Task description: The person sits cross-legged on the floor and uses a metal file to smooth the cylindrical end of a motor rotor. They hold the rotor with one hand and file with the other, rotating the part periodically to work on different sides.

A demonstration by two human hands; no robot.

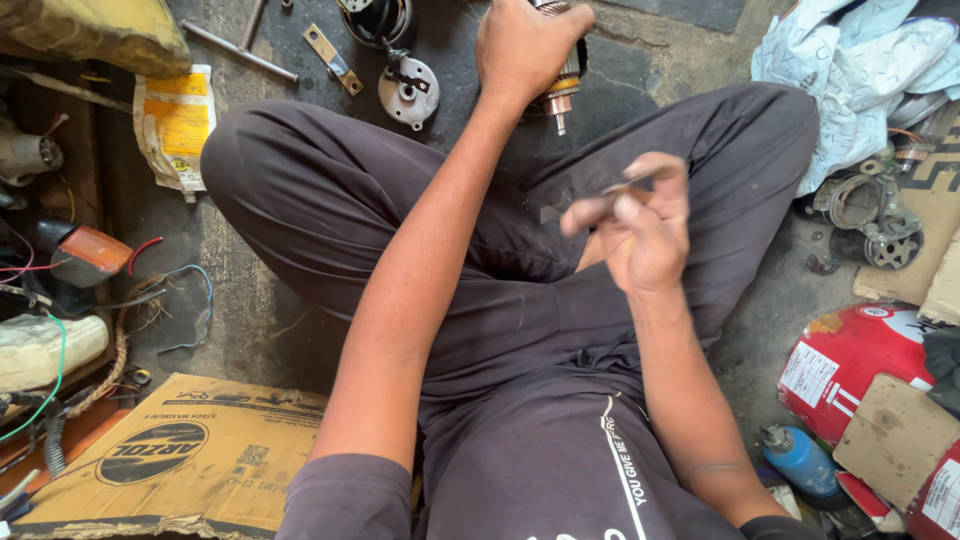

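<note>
While the person sits cross-legged on the concrete floor (250, 320), the left hand (528, 45) reaches forward with fingers wrapped around a motor rotor (562, 95), standing it shaft-down, seemingly to steady it. Near the lap, the right hand (640, 225) pinches a thin dark blurred piece (632, 183) between fingertips. A round metal cover (408, 92) lies just beside; scrap crowds both sides, leaving little open floor.

The person wears dark grey trousers (330, 200) and a matching dark grey short-sleeved shirt (560, 450) with white lettering printed down its front. Both forearms and hands are bare.
</note>
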